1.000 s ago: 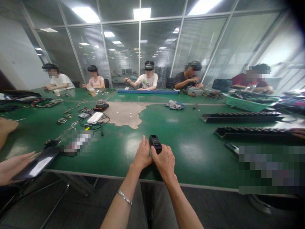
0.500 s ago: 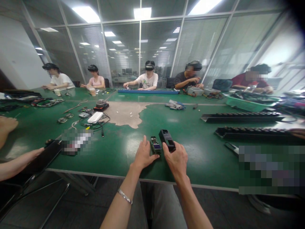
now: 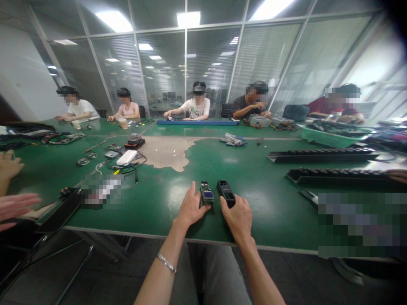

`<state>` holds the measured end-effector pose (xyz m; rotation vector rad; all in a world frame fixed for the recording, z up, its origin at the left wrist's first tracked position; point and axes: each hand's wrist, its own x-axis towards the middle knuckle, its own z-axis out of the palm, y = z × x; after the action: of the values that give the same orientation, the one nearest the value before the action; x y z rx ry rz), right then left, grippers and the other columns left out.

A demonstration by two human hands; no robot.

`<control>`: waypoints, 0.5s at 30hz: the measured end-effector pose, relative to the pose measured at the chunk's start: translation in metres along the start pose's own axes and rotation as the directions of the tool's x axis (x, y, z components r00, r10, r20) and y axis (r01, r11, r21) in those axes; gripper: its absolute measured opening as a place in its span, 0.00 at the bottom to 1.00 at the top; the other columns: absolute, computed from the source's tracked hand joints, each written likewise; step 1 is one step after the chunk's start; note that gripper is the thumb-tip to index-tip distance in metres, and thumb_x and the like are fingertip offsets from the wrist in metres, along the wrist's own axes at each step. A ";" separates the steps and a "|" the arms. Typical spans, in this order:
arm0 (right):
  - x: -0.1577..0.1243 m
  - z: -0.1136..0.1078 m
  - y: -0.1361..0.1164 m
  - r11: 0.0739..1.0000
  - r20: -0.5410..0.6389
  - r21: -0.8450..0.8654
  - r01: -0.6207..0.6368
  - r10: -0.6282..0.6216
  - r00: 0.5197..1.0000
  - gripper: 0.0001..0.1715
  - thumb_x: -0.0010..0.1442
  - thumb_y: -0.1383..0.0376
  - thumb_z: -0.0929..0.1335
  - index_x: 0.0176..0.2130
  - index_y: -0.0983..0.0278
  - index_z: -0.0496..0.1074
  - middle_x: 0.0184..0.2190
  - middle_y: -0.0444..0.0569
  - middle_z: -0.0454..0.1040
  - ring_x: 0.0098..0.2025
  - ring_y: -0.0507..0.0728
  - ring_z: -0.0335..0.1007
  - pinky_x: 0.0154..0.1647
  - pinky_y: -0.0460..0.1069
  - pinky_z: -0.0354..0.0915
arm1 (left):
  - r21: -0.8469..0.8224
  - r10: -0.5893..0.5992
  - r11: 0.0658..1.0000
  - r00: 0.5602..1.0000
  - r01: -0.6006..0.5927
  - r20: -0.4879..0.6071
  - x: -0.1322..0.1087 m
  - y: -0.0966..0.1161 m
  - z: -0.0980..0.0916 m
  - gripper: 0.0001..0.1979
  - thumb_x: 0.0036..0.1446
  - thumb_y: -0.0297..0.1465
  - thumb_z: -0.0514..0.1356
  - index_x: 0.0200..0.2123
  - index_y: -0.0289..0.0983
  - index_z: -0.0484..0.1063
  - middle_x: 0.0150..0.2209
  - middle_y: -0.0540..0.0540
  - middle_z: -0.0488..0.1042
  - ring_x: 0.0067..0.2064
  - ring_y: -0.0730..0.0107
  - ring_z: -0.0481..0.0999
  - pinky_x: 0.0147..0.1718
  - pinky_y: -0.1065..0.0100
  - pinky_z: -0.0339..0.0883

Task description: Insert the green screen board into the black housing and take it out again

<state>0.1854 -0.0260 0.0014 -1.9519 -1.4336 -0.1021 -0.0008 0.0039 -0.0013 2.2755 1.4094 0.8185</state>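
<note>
A green circuit board (image 3: 207,194) with a small blue-violet screen is just right of my left hand (image 3: 190,205). The fingers of that hand are stretched out along the board's left side, and its thumb lies at the near end. I cannot tell how firmly they touch. To the right of the board is a black plastic housing (image 3: 225,190) with rectangular openings. My right hand (image 3: 238,214) grips its near end between thumb and fingers. A narrow gap separates board and housing.
Black metal rails (image 3: 337,176) lie at right, near a green basket (image 3: 333,137). A white device (image 3: 126,158) sits among cables at left. Gloves (image 3: 233,140) lie farther back. Another person's hands (image 3: 19,207) are at the left edge; several people sit across the green table (image 3: 152,203).
My right hand has moved the black housing slightly right and closer to me, widening its gap from the board. My left hand is almost still. A neighbour's open hand has risen at the left edge.
</note>
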 end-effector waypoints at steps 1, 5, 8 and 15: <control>0.000 0.000 0.000 1.000 0.002 -0.008 0.001 -0.001 1.000 0.30 0.62 0.46 0.63 0.46 0.69 0.72 0.38 0.57 0.72 0.39 0.61 0.67 0.41 0.52 0.61 | 0.001 -0.001 1.000 1.000 0.001 0.000 0.000 0.000 0.000 0.33 0.58 0.48 0.62 0.61 0.38 0.64 0.73 0.36 0.41 0.70 0.43 0.51 0.65 0.46 0.50; -0.001 0.001 0.001 1.000 0.003 -0.021 0.006 -0.006 1.000 0.28 0.62 0.48 0.63 0.45 0.69 0.72 0.38 0.57 0.71 0.39 0.61 0.67 0.41 0.52 0.61 | -0.002 0.003 1.000 1.000 -0.003 0.001 0.000 0.000 -0.001 0.33 0.58 0.48 0.62 0.61 0.38 0.64 0.73 0.35 0.40 0.70 0.42 0.50 0.66 0.46 0.48; -0.002 0.001 0.001 1.000 0.004 -0.029 0.004 -0.004 1.000 0.28 0.62 0.48 0.64 0.46 0.69 0.71 0.38 0.57 0.71 0.40 0.62 0.68 0.42 0.52 0.62 | -0.004 0.013 1.000 1.000 -0.013 -0.001 0.000 0.000 0.000 0.31 0.59 0.47 0.61 0.61 0.38 0.65 0.73 0.36 0.40 0.70 0.43 0.51 0.66 0.47 0.48; -0.008 0.001 0.002 1.000 -0.037 -0.011 -0.004 0.004 0.999 0.44 0.60 0.45 0.65 0.60 0.76 0.61 0.47 0.65 0.70 0.48 0.66 0.68 0.46 0.54 0.63 | 0.002 0.002 1.000 1.000 -0.002 0.007 0.000 0.002 -0.001 0.28 0.59 0.45 0.62 0.59 0.39 0.66 0.73 0.37 0.41 0.69 0.43 0.52 0.65 0.46 0.50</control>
<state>0.1837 -0.0323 -0.0036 -1.9514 -1.4081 -0.1435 -0.0003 0.0028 0.0007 2.2793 1.4051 0.8095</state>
